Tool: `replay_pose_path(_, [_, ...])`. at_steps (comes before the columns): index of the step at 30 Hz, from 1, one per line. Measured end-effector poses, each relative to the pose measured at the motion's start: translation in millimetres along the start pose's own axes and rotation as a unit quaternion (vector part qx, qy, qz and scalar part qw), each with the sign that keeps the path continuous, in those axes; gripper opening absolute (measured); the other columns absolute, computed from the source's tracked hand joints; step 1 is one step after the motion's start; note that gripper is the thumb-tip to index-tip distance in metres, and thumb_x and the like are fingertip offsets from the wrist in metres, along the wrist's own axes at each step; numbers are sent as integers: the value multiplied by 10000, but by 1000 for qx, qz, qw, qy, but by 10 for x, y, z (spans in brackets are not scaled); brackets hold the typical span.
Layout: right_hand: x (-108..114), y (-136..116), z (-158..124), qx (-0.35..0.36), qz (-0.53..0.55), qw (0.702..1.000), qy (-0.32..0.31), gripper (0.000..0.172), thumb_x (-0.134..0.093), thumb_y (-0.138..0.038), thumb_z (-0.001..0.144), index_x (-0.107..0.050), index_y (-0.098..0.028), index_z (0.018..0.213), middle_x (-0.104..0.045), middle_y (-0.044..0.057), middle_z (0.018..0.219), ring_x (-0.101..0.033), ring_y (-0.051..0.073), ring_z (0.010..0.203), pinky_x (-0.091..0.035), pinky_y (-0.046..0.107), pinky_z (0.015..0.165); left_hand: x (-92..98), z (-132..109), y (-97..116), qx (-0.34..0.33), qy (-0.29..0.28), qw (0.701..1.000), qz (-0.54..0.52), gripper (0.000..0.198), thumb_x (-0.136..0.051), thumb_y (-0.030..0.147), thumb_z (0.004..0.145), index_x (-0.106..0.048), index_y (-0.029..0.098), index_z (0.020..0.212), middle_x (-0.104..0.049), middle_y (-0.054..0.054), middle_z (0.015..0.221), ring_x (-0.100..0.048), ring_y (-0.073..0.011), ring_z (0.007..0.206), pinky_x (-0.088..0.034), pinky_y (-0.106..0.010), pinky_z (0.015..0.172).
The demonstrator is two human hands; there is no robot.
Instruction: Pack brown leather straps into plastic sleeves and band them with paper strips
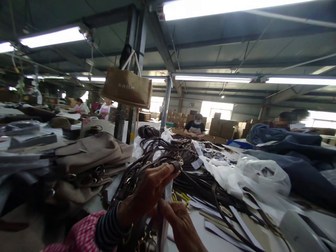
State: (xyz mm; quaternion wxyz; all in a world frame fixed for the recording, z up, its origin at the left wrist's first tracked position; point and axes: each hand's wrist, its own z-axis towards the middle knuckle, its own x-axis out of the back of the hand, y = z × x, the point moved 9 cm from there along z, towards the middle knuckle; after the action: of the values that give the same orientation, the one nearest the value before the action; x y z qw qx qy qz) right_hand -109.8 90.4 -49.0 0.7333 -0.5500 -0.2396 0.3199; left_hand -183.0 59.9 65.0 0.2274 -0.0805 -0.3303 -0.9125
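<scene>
Head view, looking forward and down along a long work table (202, 224):

- The left hand (149, 190), in a black-and-grey striped sleeve (109, 227) with a pink checked cloth (81, 232) beside it, is raised and curled, its fingers closed around a dark leather strap (159, 210).
- A small dark strap loop (176, 166) sits at the left hand's fingertips, pinched or resting there; the picture does not settle which.
- The right hand (178, 225) lies lower, just beside the strap, and is partly curled. Whether it has hold of the strap I cannot tell.
- Metal buckles (145, 241) hang below the hands, at the bottom edge of the view.
- A large tangle of dark straps with metal fittings (189, 182) lies on the table just ahead of the hands, running back to a coiled bundle (148, 132).
- White plastic bags (252, 178) lie over the right part of the pile, and pale card strips (217, 227) lie under it.
- Yellow-handled tools (181, 197) sit near the right hand, too small to name.
- Tan bags with buckles (89, 157) are heaped to the left.
- A jute tote (126, 87) hangs from a steel post (132, 42).
- A masked co-worker (194, 126) sits far ahead, before stacked cardboard boxes (223, 127).
</scene>
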Motion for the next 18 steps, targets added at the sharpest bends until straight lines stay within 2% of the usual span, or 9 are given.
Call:
replay_pose_path(3, [-32, 169, -41, -76, 108, 991, -32, 714, -640, -810, 803, -734, -106, 732, -600, 43, 570, -528, 128, 521, -403, 229, 532, -133, -85, 107, -105, -139, 979, 109, 336, -498, 205, 1052, -693, 222, 1325, -757, -137, 1170, -719, -275, 1110, -559, -369, 983])
replay_pose_path(5, [-37, 237, -81, -104, 169, 979, -42, 708, -688, -813, 756, -731, -106, 758, -533, 0, 503, -471, 103, 430, -364, 212, 444, -233, -204, 149, -185, -221, 939, 187, 346, -471, 176, 1056, -654, 198, 1348, -754, -148, 1152, -720, -278, 1084, -551, -376, 971])
replay_pose_path(8, [-5, 277, -155, -131, 196, 970, -53, 680, -734, -797, 721, -710, -118, 734, -402, -69, 443, -345, 61, 345, -291, 194, 365, -350, -412, 148, -266, -297, 873, 281, 265, -439, 153, 1060, -643, 145, 1229, -749, -123, 1001, -710, -248, 869, -534, -330, 784])
replay_pose_path(10, [26, 268, -212, -150, 170, 972, -68, 650, -728, -760, 753, -693, -115, 681, -336, -89, 410, -255, 41, 324, -208, 190, 342, -394, -509, 120, -272, -330, 846, 317, 200, -428, 139, 1060, -619, 144, 1118, -718, -83, 911, -662, -227, 767, -468, -326, 666])
replay_pose_path(12, [51, 252, -275, -176, 145, 970, -85, 620, -722, -719, 774, -668, -120, 625, -279, -102, 386, -191, 34, 324, -136, 201, 348, -413, -563, 84, -247, -366, 835, 329, 142, -443, 136, 1056, -580, 167, 1034, -688, -52, 879, -624, -210, 727, -416, -332, 622])
replay_pose_path(15, [110, 248, -354, -206, 123, 966, -96, 581, -729, -687, 756, -639, -141, 580, -241, -100, 387, -159, 37, 347, -73, 229, 386, -393, -587, 60, -193, -402, 836, 319, 138, -460, 107, 1039, -516, 206, 960, -660, -18, 852, -590, -180, 689, -396, -312, 606])
replay_pose_path(18, [182, 275, -299, -179, 67, 975, -112, 558, -738, -714, 689, -642, -178, 568, -278, -56, 441, -192, 53, 394, -85, 256, 436, -369, -634, 111, -179, -417, 842, 292, 91, -550, 154, 990, -499, 210, 940, -649, -10, 817, -573, -167, 649, -410, -301, 582])
